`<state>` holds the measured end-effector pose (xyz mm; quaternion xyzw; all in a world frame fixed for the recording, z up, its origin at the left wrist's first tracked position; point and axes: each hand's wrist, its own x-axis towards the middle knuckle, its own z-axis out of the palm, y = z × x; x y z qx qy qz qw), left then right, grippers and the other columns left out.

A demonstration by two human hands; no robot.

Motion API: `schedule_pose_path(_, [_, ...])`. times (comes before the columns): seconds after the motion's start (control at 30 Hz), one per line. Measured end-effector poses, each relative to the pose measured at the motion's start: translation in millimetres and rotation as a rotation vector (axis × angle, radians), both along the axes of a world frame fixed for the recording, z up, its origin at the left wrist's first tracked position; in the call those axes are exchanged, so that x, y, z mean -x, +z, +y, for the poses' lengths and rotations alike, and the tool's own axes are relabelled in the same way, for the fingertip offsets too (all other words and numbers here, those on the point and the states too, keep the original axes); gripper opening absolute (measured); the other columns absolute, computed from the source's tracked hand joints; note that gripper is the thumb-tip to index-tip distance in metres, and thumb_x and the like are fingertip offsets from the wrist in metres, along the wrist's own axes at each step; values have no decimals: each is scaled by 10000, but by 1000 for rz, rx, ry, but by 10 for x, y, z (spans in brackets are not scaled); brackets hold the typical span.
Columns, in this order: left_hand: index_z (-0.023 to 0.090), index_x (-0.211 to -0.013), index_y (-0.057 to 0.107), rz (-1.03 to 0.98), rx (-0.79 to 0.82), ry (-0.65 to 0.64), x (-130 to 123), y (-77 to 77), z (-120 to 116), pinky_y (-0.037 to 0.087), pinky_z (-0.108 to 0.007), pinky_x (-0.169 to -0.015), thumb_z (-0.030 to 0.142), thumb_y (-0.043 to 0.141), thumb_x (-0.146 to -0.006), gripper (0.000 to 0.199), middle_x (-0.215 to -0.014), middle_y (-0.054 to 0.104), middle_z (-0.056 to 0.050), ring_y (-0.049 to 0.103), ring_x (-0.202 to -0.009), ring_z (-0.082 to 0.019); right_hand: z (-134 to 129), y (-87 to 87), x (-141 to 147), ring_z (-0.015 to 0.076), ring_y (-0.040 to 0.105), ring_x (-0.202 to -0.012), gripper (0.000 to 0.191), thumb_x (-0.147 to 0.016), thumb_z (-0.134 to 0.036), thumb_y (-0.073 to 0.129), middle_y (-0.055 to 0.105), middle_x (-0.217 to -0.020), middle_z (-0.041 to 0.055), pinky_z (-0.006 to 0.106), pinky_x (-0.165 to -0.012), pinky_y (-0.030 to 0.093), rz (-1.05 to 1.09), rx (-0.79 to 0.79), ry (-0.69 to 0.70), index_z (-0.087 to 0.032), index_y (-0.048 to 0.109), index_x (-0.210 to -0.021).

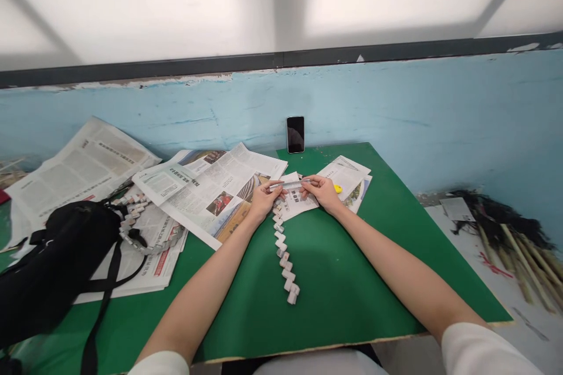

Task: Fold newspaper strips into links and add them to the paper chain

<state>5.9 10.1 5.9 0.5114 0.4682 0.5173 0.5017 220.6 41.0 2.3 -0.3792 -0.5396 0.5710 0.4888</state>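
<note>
My left hand (263, 199) and my right hand (323, 191) pinch the two ends of a narrow pale paper strip (292, 184), holding it level between them. Fine print or marks run along the strip, too small to read. Under it lies a piece of newspaper (295, 207). A zigzag chain of folded paper (285, 261) runs from beneath my left hand towards me. A small yellow object (338, 188), partly hidden, shows just beyond my right hand.
Newspaper sheets (224, 184) spread left on the green table (352, 281), beside a black bag (65, 252) and another paper chain (152, 246). Cut paper (345, 176) lies right. A phone (295, 135) leans on the wall. Stalks (523, 258) lie beyond the table's right edge.
</note>
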Motion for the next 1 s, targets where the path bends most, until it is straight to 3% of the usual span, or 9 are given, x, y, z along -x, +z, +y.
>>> schedule_pose_path(0.2, [115, -1124, 755, -93, -1, -7, 11, -68, 34, 588, -331, -707, 482, 818, -731, 542, -811, 759, -86, 714, -689, -187, 25, -23, -34, 199, 699, -609, 393, -768, -496, 791, 750, -752, 37, 335, -631, 574, 44, -25, 37, -207, 693, -1015])
schedule_pose_path(0.43, [135, -906, 769, -138, -71, -79, 8, -44, 8, 583, -348, -740, 417, 802, -755, 321, -842, 773, -84, 706, -698, -195, 51, -61, -68, 168, 681, -608, 275, -805, -427, 752, 748, -757, 30, 297, -634, 565, 82, -26, 37, -198, 680, -940])
schedule_pose_path(0.6, [123, -917, 744, -152, -62, -193, 23, 8, -58, 552, -325, -729, 478, 645, -890, 369, -850, 763, -102, 700, -722, -203, 14, -40, -66, 151, 635, -574, 181, -857, -375, 681, 713, -706, 9, 278, -599, 521, 20, -109, 7, -205, 658, -912])
schedule_pose_path(0.73, [144, -1004, 694, -106, -7, -245, -1, 86, -98, 525, -310, -626, 574, 530, -937, 464, -692, 708, -51, 665, -602, -197, -70, -9, -47, 147, 604, -566, 117, -881, -312, 621, 674, -690, 1, 279, -588, 498, -95, -222, 41, -202, 655, -906])
schedule_pose_path(0.83, [144, -1083, 666, -59, -17, -326, -35, 127, -91, 515, -296, -640, 586, 508, -947, 489, -671, 682, -29, 654, -603, -184, -133, 17, -28, 149, 607, -598, 105, -887, -285, 598, 658, -714, 4, 276, -597, 493, -176, -282, 90, -199, 651, -913])
schedule_pose_path(1.0, [119, -1046, 684, 75, 1, -365, -60, 54, -43, 441, -237, -565, 525, 660, -878, 440, -653, 640, -8, 585, -583, -137, -180, 43, -19, 152, 587, -633, 120, -921, -299, 570, 644, -735, 10, 279, -619, 484, -221, -321, 105, -200, 638, -922])
